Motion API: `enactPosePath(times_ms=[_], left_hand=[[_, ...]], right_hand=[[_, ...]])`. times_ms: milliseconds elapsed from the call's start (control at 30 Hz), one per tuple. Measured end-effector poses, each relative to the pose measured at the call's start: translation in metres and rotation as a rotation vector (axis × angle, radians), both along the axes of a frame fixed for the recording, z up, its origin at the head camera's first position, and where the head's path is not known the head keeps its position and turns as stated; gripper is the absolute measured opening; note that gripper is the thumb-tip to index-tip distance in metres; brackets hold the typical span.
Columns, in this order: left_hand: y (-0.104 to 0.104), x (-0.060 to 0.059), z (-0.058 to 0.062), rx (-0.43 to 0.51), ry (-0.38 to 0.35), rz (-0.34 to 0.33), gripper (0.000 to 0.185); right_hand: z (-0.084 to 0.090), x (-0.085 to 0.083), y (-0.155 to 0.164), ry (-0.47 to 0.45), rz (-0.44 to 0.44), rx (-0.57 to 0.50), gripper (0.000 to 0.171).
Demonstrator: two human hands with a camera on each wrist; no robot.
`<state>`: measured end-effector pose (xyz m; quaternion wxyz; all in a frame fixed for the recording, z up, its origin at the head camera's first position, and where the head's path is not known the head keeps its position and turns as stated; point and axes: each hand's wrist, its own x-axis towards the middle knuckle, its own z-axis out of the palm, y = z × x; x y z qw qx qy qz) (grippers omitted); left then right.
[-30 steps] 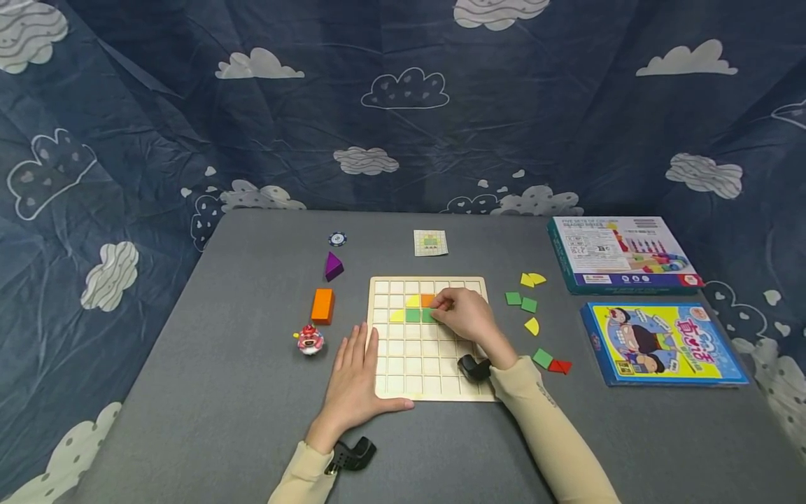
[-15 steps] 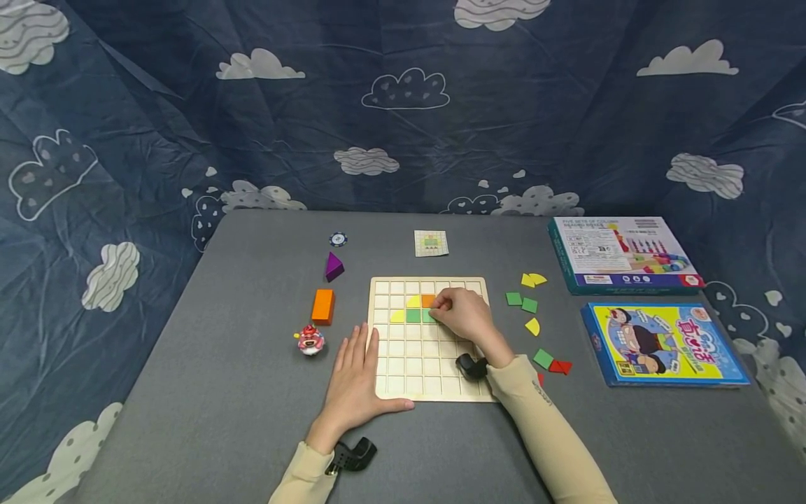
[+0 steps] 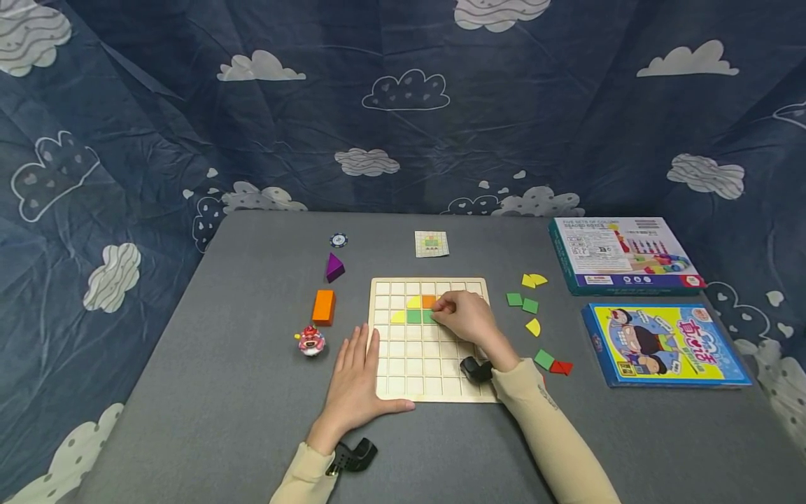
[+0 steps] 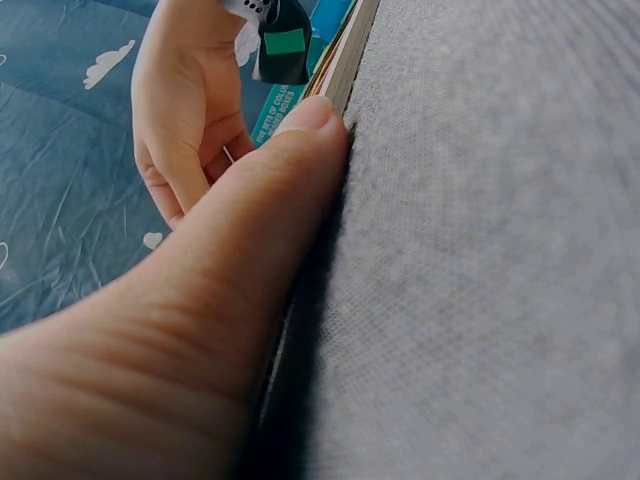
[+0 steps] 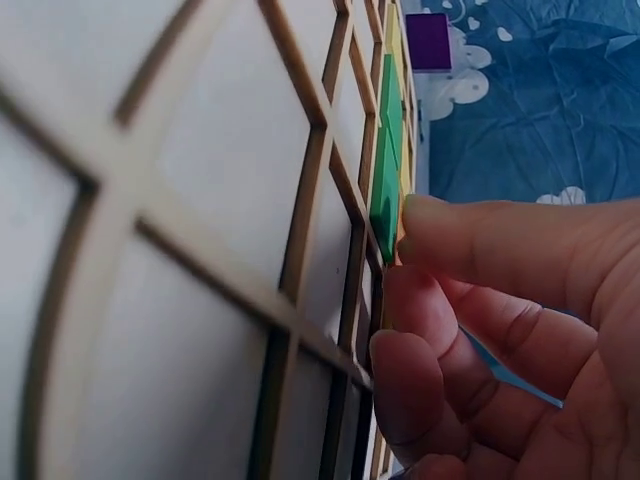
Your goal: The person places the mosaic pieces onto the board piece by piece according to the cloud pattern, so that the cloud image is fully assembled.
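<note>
My left hand (image 3: 352,385) lies flat with the fingers along the left edge of the wooden grid board (image 3: 392,366) and the thumb at its front edge. In the left wrist view the thumb (image 4: 270,190) touches the board's side. Over the board's upper right, my right hand (image 3: 467,318) has curled fingers, its thumb and fingertips close together at the edge of a green square tile (image 5: 385,210). Whether a piece sits between them is hidden. Next to the fingertips are an orange tile (image 3: 427,301), another green tile (image 3: 413,317) and two yellow pieces (image 3: 399,318).
Right of the board lie loose yellow pieces (image 3: 533,327), green squares (image 3: 514,299) and red triangles (image 3: 560,367). Two boxes (image 3: 667,343) stand farther right. A pattern card (image 3: 432,243) lies behind; an orange block (image 3: 324,308), purple block (image 3: 335,267), chip (image 3: 338,240) and toy figure (image 3: 310,341) sit left.
Almost nothing differs. My right hand and forearm shift very slightly at the same spot on the board, and my left hand keeps its place.
</note>
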<state>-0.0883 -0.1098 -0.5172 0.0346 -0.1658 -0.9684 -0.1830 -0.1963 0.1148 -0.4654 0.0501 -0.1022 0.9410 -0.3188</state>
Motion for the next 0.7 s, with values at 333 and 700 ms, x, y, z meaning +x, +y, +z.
enactPosePath(times_ms=[333, 700], left_hand=[[0.0, 0.0, -0.001, 0.013, -0.005, -0.003, 0.133], [-0.001, 0.0, -0.002, 0.019, -0.015, 0.001, 0.134]], right_hand=[[0.006, 0.008, 0.026, 0.035, -0.022, -0.024, 0.014], [0.01, 0.008, 0.07, 0.084, -0.152, 0.003, 0.02]])
